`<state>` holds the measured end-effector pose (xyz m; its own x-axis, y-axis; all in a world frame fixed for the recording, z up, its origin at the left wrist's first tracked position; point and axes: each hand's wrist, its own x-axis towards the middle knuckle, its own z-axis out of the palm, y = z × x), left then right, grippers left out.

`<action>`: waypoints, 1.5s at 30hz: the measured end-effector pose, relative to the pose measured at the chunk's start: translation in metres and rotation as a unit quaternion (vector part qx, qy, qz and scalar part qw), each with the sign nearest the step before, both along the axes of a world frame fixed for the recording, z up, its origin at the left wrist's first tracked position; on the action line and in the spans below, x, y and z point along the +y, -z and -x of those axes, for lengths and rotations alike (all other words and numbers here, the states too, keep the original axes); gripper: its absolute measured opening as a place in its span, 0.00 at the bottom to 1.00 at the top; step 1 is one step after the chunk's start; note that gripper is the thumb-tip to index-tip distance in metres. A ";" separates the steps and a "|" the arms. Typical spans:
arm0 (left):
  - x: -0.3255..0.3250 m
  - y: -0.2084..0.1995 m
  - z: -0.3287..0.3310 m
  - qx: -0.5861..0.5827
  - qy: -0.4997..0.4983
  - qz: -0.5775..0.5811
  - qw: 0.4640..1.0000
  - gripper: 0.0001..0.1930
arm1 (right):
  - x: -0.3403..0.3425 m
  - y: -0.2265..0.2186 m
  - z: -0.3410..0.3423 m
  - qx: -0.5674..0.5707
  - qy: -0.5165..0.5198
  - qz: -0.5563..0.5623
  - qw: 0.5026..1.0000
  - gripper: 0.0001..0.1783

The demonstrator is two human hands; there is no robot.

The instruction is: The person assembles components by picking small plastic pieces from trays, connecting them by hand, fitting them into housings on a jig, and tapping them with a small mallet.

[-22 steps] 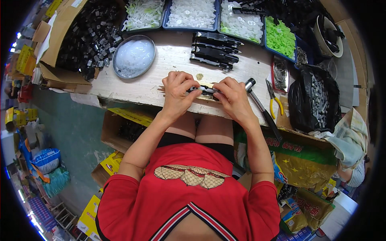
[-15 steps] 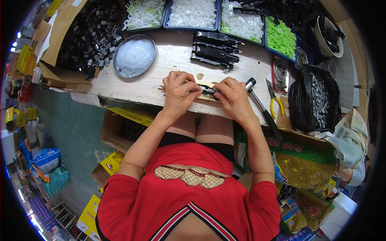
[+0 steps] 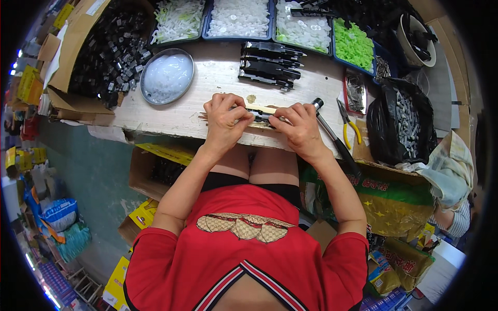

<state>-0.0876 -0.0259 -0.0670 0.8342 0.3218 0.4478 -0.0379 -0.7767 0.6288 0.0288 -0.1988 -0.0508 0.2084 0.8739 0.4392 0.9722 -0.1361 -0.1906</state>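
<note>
At the near edge of the workbench, both hands hold the ends of a narrow black part, much of it covered by my fingers. My left hand is closed, thumb and fingers pinching the part's left end. On the other end, the bent thumb and fingers of my right hand press in. A pale strip lies just behind the part. Farther back, several similar long black assemblies lie side by side. Right of my right hand rests a hammer with a black handle.
Yellow-handled pliers lie beyond the hammer. A round metal dish of whitish grease sits left. Trays of white pieces and green pieces line the back. At right stands a black bag of metal pins; at left, a box of black parts.
The view has shifted slightly, moving the bench items a little left in the picture. My right fingers have moved slightly left along the black part; both hands stay at it.
</note>
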 end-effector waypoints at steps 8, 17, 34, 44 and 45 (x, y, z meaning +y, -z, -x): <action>0.002 0.005 0.004 0.005 -0.002 -0.016 1.000 0.05 | 0.006 -0.004 -0.017 0.159 -0.035 0.073 0.984 0.15; -0.002 0.000 0.003 0.020 0.006 0.009 1.000 0.05 | 0.029 -0.036 -0.190 -0.019 0.252 -0.127 0.959 0.09; -0.001 0.000 0.004 0.026 0.000 0.010 1.000 0.04 | 0.036 -0.053 -0.264 0.025 0.363 -0.172 0.915 0.18; -0.005 0.001 0.004 0.014 -0.002 -0.012 1.000 0.04 | 0.033 -0.040 -0.255 0.032 0.413 -0.024 0.910 0.17; -0.004 0.001 0.004 0.015 -0.002 -0.011 1.000 0.04 | 0.033 -0.040 -0.256 0.040 0.401 -0.031 0.915 0.16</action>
<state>-0.0918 -0.0304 -0.0680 0.8461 0.3163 0.4290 -0.0152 -0.7902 0.6126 0.2844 -0.1661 -0.0110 0.8053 0.3997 0.4380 0.5469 -0.7860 -0.2883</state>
